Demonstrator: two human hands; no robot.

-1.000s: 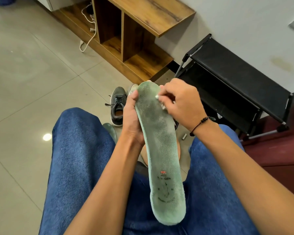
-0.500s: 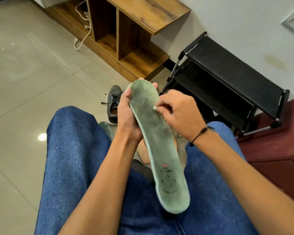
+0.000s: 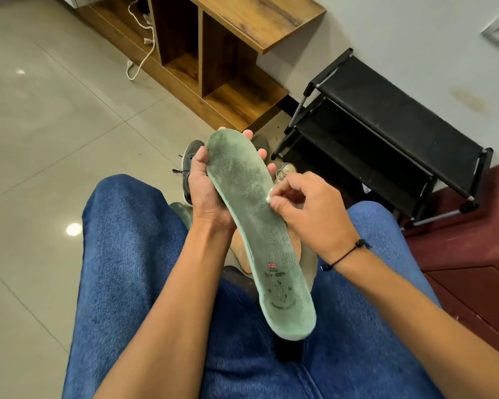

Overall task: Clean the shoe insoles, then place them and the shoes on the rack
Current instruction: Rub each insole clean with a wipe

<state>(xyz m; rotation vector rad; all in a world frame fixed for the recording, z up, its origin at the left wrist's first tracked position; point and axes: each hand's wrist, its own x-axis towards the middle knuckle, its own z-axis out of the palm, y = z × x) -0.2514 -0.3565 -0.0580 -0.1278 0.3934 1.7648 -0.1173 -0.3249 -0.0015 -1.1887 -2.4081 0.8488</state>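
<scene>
Two hands work over the person's lap: the left hand (image 3: 206, 191) grips the green insole (image 3: 251, 214) around its toe end, while the right hand (image 3: 308, 208) pinches a small white wad (image 3: 269, 199) against its edge. Grey shoes (image 3: 189, 164) sit on the floor near the black rack (image 3: 386, 145).
</scene>
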